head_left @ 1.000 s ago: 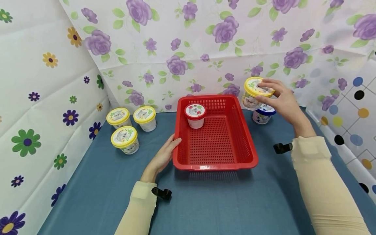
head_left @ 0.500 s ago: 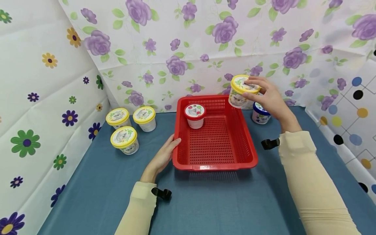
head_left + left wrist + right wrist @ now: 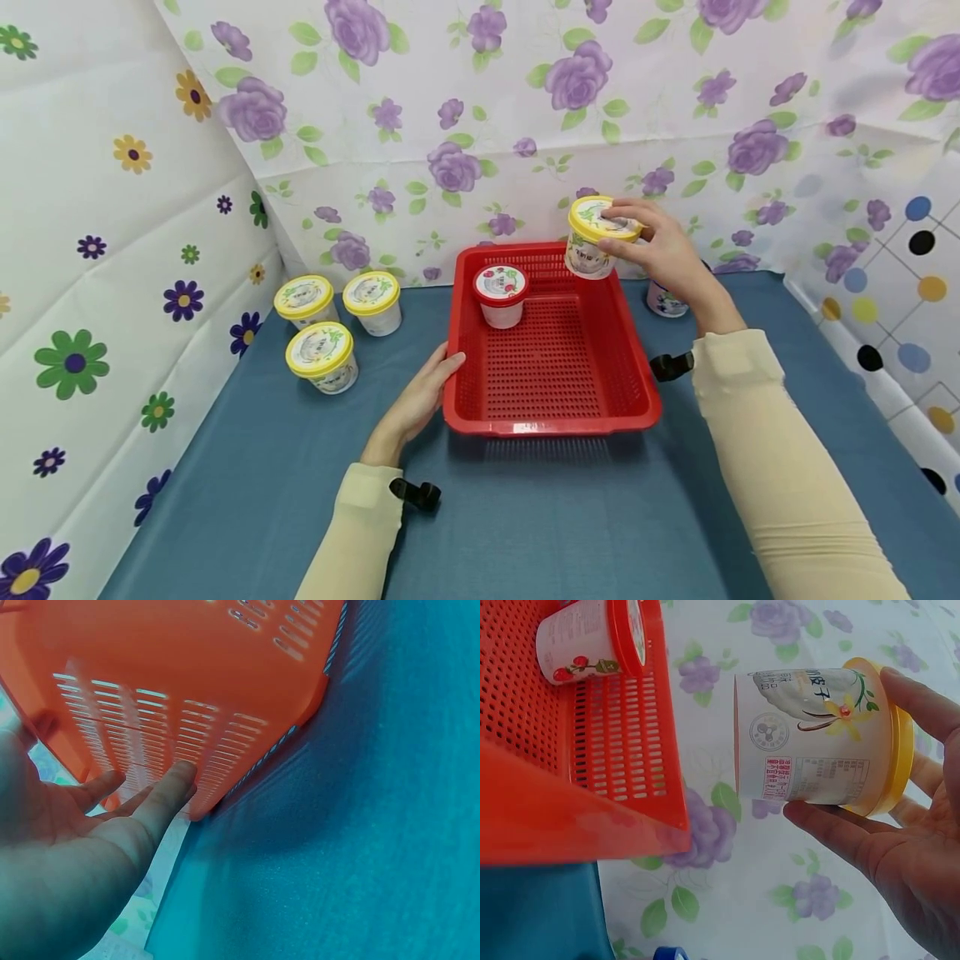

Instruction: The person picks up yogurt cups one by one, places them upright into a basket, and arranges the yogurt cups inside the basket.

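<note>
In the head view my right hand (image 3: 663,250) grips a yellow-lidded tub (image 3: 590,260) by its lid and side, held upright over the back right corner of the red basket (image 3: 551,427). The right wrist view shows the fingers around the yellow lid (image 3: 901,750). Inside the basket, at the back left, stands a red-lidded tub (image 3: 502,296). My left hand (image 3: 416,400) holds the basket's left rim, thumb on top; in the left wrist view its fingers (image 3: 169,796) lie against the slotted outer wall (image 3: 217,742).
Three yellow-lidded tubs (image 3: 321,358) stand on the blue cloth left of the basket. Behind my right hand, right of the basket, is a blue-lidded tub (image 3: 666,301), partly hidden. Flowered sheets (image 3: 405,108) hang behind and at both sides.
My right hand has carried the yellow-lidded tub leftward from beside the basket to over its back right corner. The left hand has stayed on the rim.
</note>
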A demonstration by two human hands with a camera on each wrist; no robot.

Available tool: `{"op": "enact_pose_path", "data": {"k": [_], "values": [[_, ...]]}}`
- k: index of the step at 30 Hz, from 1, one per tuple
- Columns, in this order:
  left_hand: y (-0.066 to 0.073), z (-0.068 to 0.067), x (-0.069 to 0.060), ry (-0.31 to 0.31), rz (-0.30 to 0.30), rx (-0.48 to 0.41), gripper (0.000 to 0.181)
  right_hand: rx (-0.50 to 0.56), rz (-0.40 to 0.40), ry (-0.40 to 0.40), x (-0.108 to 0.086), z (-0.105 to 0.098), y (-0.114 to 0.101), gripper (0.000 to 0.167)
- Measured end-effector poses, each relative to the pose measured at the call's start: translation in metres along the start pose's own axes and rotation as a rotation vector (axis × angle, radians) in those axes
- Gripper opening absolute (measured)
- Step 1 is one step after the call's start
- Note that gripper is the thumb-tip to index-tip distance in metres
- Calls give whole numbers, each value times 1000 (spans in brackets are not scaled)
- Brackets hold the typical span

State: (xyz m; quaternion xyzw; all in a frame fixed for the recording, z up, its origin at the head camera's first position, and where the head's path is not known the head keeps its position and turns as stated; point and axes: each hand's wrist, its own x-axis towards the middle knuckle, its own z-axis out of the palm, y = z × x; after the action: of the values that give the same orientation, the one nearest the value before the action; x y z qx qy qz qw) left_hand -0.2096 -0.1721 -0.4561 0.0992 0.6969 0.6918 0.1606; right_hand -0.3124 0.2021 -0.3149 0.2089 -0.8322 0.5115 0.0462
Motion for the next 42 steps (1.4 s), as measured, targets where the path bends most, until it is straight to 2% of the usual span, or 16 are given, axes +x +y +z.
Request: {"op": "enact_pose_path", "data": {"k": [21, 26, 34, 42], "values": [[-2, -1, 1, 7, 4, -12, 59, 56, -9, -36, 22, 40, 8, 51], [-2, -1, 2, 3, 11, -8, 59, 28, 15, -38, 26, 48, 10, 52], [-1, 0, 1, 6, 7, 0, 58, 54, 40, 2, 28, 60, 21, 50], [0, 0, 1, 0, 6, -1, 60, 26, 105, 20, 31, 67, 32, 52]]}}
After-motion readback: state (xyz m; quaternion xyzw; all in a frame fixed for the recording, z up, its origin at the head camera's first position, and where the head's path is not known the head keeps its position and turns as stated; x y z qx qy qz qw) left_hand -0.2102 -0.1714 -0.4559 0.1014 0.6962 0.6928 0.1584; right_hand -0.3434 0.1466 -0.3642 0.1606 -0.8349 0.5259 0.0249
